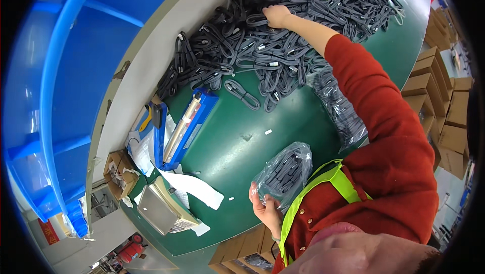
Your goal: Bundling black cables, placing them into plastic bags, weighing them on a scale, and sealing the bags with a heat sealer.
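Observation:
My left hand [267,211] is closed on the edge of a clear plastic bag [286,175], close to my chest. Several coiled grey cables show through the film. My right arm stretches far out over the green table, and my right hand [276,16] is closed on a coiled cable in the large heap of grey cables [288,54]; its fingertips are partly hidden among the coils. One coiled cable [242,95] lies apart at the heap's near edge. Beneath my right arm rests another clear bag [339,107] full of cables.
A blue bag sealer [189,127] stands on the green table [237,145], left of the middle. Near it are white papers [197,187], a weighing scale [164,207] and a small open carton [120,173]. Cardboard boxes [429,79] are stacked on the right. Blue shelving [55,72] rises at left.

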A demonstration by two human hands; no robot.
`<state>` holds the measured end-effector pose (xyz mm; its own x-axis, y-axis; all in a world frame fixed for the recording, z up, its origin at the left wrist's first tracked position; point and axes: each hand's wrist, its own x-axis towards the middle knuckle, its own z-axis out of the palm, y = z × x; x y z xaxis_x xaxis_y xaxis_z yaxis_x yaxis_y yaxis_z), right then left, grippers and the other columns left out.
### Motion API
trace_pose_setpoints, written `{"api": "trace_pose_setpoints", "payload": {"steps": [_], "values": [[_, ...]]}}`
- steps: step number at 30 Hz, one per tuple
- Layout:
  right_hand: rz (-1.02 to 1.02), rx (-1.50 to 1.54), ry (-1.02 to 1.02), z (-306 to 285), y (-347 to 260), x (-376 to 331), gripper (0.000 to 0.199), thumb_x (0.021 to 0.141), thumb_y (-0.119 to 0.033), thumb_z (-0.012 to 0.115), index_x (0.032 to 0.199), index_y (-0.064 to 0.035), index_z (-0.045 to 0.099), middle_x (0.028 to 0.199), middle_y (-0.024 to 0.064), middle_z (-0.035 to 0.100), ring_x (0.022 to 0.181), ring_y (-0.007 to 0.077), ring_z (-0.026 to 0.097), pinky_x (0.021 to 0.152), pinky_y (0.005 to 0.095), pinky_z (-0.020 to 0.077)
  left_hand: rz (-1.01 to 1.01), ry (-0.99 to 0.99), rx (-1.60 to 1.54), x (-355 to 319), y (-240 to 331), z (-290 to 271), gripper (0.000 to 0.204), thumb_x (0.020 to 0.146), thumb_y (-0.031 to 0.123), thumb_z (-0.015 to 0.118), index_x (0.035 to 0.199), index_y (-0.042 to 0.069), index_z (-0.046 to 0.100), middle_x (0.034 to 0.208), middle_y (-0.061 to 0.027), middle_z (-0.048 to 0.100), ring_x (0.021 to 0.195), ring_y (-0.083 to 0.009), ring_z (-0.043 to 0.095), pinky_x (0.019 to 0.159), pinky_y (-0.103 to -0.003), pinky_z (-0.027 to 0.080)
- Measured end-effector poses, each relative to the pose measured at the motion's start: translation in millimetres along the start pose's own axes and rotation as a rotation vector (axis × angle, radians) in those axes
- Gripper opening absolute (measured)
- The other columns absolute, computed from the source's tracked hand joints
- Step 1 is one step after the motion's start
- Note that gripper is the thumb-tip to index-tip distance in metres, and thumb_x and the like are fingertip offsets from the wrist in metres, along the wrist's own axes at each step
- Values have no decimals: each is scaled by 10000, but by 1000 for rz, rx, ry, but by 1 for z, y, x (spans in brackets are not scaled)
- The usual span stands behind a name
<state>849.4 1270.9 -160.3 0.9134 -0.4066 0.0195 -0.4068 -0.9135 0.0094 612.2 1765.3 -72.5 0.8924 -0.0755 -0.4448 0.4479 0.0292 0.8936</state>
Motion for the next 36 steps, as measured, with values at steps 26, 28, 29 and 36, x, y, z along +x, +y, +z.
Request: {"api": "trace_pose_setpoints", "payload": {"steps": [26,28,29,36], "values": [[-434,-155,-237,-42,37,-44,278,528,-154,669,770,-50,580,720,118,607,663,308,570,666,407,478,-7,-46,42,-5,-5,-2,448,761,-73,422,1196,1,500,1342,-54,377,616,-72,447,467,-169,371],[-497,-239,-63,9,68,-72,316,593,-147,640,866,-74,500,770,104,571,756,291,552,779,413,450,5,-75,24,-4,-9,1,453,760,-74,420,1200,1,497,1342,-59,375,624,-74,450,468,-169,371],[-508,-237,-65,17,66,-79,316,593,-147,640,866,-74,500,770,104,571,756,291,552,779,413,450,14,-78,22,-5,-10,-2,457,759,-74,418,1204,1,494,1342,-63,374,632,-77,453,468,-169,371],[-399,-51,427,-20,54,-113,251,676,-96,593,868,-65,433,751,107,556,744,309,562,784,396,436,114,-113,226,-19,-2,-3,566,715,-97,401,1271,5,433,1358,-97,334,863,-139,467,531,-161,396]]}}
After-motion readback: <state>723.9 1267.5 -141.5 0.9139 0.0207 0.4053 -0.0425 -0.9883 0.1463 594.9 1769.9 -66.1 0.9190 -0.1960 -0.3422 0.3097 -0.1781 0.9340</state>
